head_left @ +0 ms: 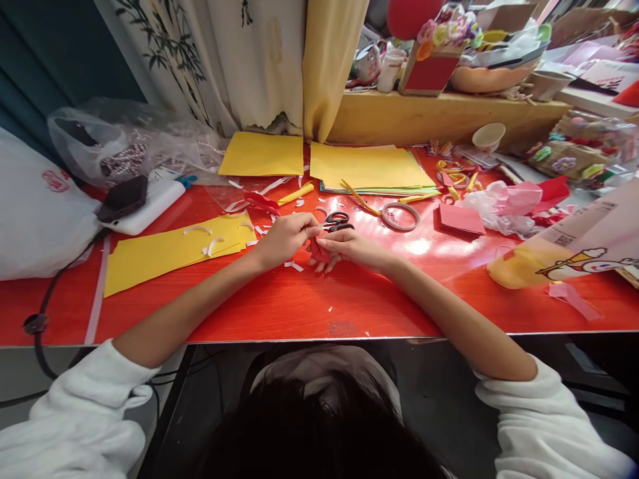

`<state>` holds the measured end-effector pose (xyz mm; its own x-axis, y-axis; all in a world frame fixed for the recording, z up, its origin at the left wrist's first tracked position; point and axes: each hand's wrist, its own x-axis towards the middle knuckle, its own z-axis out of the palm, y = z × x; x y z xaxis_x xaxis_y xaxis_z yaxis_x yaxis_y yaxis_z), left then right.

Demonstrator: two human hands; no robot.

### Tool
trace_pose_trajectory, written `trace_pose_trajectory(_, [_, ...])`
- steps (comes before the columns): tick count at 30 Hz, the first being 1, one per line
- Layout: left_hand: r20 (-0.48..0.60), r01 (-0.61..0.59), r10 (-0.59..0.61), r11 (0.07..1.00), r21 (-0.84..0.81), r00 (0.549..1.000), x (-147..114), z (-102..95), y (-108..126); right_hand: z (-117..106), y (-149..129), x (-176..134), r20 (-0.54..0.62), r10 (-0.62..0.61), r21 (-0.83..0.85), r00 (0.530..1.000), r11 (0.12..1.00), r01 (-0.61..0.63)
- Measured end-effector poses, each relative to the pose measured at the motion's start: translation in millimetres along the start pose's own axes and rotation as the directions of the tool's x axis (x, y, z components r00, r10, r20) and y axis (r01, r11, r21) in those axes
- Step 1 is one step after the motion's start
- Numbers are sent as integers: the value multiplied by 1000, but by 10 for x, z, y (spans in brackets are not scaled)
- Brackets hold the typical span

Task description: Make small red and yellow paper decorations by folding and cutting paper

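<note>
My left hand [287,238] is closed, its thumb and fingertips pinched together at the upper edge of a small folded piece of red paper [317,252]. From the other side my right hand [357,249] grips the same paper between thumb and fingers. The two hands meet low over the red table [299,313]. Just behind them lie black-handled scissors [338,218], with the blades partly hidden by my fingers. White paper scraps [294,266] are scattered close to my left hand.
Yellow paper strips [164,259] lie at left, beside a phone [124,198] and a white plastic bag [40,206]. Yellow sheets [369,166] are stacked at the back. A tape roll [401,217], red paper squares [460,220] and a drink cup [519,266] stand or lie on the right.
</note>
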<state>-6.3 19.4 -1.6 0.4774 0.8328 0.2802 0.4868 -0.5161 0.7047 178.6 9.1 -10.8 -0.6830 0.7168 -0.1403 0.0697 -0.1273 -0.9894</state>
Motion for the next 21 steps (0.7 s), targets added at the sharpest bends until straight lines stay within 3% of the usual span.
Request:
trace_pose_trajectory(7, [18,-69,69,997,41,997,-2,16,2,-18,0,-20,9,30,-24,1000,999,-29])
trace_pose_trajectory(14, [117,100,-122,979,177,986,47,-77,8,38,49,17,-92,-61,-99,994,994,51])
trace_pose_trajectory(21, [190,179,-212,968,175,959,64,-118,4,26,74,53,-111,-54,-131,992,991,40])
